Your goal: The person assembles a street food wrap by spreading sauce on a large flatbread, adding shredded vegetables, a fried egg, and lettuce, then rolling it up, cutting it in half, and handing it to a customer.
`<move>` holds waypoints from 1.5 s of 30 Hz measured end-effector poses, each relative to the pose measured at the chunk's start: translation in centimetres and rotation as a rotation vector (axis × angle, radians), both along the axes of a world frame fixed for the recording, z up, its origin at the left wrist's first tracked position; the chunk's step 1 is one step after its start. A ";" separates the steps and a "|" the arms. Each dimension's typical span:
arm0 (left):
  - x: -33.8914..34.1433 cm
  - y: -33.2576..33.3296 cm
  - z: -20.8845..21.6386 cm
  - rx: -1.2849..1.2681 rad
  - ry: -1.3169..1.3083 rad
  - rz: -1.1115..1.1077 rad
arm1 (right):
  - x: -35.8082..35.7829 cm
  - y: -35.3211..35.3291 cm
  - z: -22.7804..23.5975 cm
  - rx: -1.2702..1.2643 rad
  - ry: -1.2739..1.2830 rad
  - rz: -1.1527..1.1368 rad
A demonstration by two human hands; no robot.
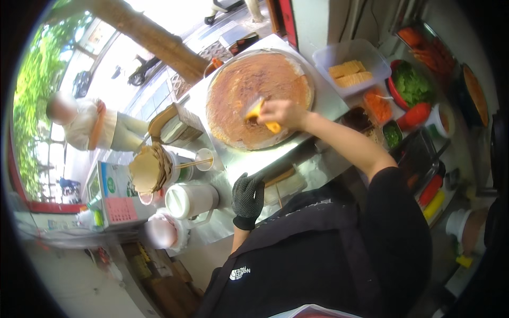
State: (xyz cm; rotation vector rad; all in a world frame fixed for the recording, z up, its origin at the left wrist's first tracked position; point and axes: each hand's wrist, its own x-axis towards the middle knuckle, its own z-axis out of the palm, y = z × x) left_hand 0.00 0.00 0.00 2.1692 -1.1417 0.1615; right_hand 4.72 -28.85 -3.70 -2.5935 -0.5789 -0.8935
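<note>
A big round crepe (228, 90), coated with reddish-brown sauce, lies flat on a round griddle. Over its lower middle, my bare right hand (284, 114) is closed around the yellow handle of a brush (255, 111); the brush head is blurred and meets the sauced surface. My left hand (247, 195), in a dark knitted glove, hovers by the counter's near edge with its fingers loosely extended and nothing visible in them.
To the right stand a clear tub (352, 58) of yellow crackers, shredded carrot (377, 104), lettuce (413, 85) in a red bowl and a red bottle (414, 116). On the left are a white jug (191, 200) and stacked paper bags (151, 168). Beyond the counter stands another person (90, 122).
</note>
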 end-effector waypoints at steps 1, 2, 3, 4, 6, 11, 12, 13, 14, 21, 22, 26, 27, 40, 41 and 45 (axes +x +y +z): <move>0.6 0.3 0.8 0.021 -0.019 -0.007 | -1.6 0.6 0.4 0.032 -0.025 0.088; 1.2 0.4 1.4 0.034 -0.034 -0.018 | -3.6 0.7 0.6 0.075 -0.046 0.106; -1.4 -2.3 -0.6 -0.017 0.018 -0.032 | -8.6 -2.3 0.2 0.057 0.004 0.139; -1.3 -2.5 -0.4 -0.012 0.009 -0.050 | -10.9 -3.1 0.7 0.064 0.006 0.099; -1.0 -2.9 0.7 -0.004 -0.041 -0.072 | -14.9 -3.9 2.1 0.146 -0.011 0.017; -1.5 -4.5 1.0 0.038 -0.092 -0.034 | -23.1 -5.8 4.8 0.471 -0.248 -0.587; -1.7 -5.1 1.0 0.017 -0.055 -0.062 | -24.5 -6.6 3.2 0.707 -0.356 -0.706; -1.8 -5.5 1.0 0.007 -0.012 -0.088 | -25.8 -7.1 1.4 0.947 -0.473 -0.818; -2.3 -6.2 1.0 0.021 -0.009 -0.107 | -27.6 -7.5 0.3 1.198 -0.559 -0.897; -3.5 -9.4 1.8 0.046 -0.004 -0.211 | -33.5 -8.7 -12.3 1.962 -0.527 -1.292; -3.5 -9.9 1.9 0.060 -0.004 -0.225 | -33.5 -8.6 -13.6 2.076 -0.503 -1.310; -3.7 -11.0 1.5 0.074 -0.011 -0.283 | -32.5 -7.6 -17.4 2.598 -0.405 -1.139; -3.7 -11.2 1.4 0.072 -0.012 -0.296 | -32.0 -7.4 -16.0 2.773 -0.294 -0.971; -5.4 -11.7 3.1 0.126 -0.049 -0.190 | -26.4 -29.0 -15.1 1.188 0.091 -1.378; -5.4 -11.7 3.3 0.122 -0.046 -0.170 | -26.6 -29.7 -15.0 1.080 0.192 -1.322; -5.9 -10.8 3.3 0.125 -0.039 -0.086 | -27.9 -29.1 -12.4 0.508 0.446 -1.152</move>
